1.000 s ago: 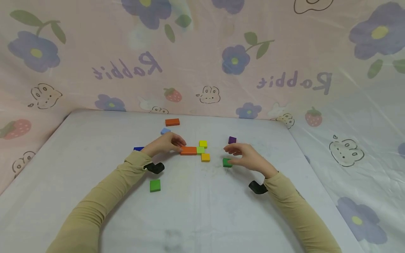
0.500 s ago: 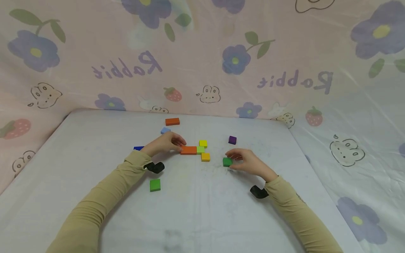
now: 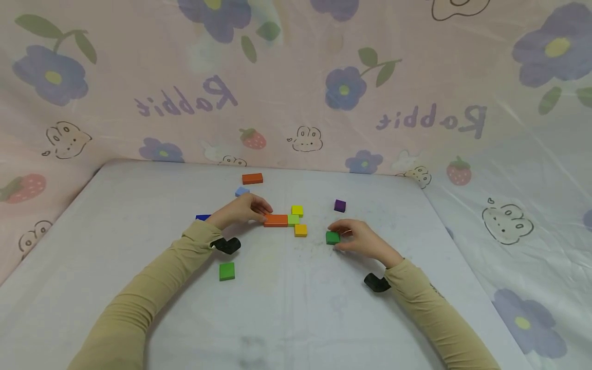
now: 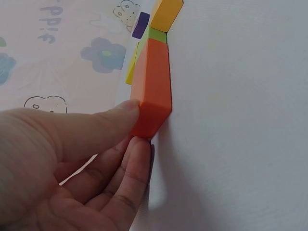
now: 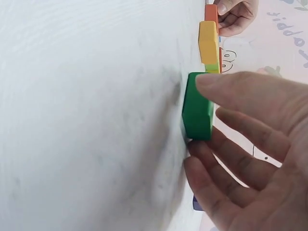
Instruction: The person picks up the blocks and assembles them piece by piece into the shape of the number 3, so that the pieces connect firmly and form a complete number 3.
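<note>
In the head view my left hand [image 3: 242, 209] is at the left end of a flat orange block [image 3: 276, 221]. In the left wrist view its thumb and curled fingers pinch that end. The orange block's other end meets a light green block [image 3: 293, 220], flanked by a yellow block [image 3: 297, 210] behind and an amber block [image 3: 300, 230] in front. To the right, my right hand [image 3: 363, 238] has thumb and fingers around a dark green block [image 5: 197, 106], low over the white tabletop. A small purple block [image 3: 339, 205] lies behind that hand.
An orange-red block [image 3: 252, 179] lies at the back, with a light blue block [image 3: 242, 191] nearer. A dark blue block [image 3: 202, 217] is partly hidden by the left wrist. A green block [image 3: 226, 271] lies in front. A patterned curtain [image 3: 287, 92] hangs behind the table.
My right hand has shifted slightly toward me, its thumb coming off the dark green block's front and its fingers closing around it. The left hand and the other blocks stay put.
</note>
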Demonstrator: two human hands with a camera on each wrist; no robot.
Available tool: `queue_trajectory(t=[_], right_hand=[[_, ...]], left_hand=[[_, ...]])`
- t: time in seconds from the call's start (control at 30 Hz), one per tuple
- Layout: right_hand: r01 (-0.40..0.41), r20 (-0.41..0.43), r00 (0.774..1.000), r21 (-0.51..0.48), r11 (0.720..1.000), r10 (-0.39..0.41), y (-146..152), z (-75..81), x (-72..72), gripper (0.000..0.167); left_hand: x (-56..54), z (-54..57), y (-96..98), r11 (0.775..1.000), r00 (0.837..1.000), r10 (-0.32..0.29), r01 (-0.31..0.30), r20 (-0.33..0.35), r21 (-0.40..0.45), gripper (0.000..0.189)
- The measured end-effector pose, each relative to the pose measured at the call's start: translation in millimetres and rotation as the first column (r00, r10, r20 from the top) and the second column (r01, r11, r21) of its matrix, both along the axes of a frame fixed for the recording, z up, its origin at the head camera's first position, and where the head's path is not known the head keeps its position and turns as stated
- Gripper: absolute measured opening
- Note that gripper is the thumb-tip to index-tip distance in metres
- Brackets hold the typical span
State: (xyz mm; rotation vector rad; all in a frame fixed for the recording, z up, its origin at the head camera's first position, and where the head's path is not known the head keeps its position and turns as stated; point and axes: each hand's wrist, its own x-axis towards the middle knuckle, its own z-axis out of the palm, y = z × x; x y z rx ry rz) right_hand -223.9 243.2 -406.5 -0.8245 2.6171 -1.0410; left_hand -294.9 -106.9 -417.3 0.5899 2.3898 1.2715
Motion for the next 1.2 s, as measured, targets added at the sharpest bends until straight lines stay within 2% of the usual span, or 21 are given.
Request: queue_trajectory(t=[0.67, 1.2], right_hand=[[-0.002, -0.039, 0.999, 0.041, 0.999, 0.003, -6.6, -1.5, -3.8, 0.037], [0.016, -0.034, 0.999, 0.046, 0.999, -0.015, -9.3, -2.8, -3.0, 0.033]], left_hand=[[1.9, 0.8, 1.3, 1.000, 1.000, -0.012, 0.012, -0.024, -0.015, 0.026], [3.6, 1.1, 1.3, 1.000, 1.000, -0.001, 0.001, -0.008, -0.007, 0.025]])
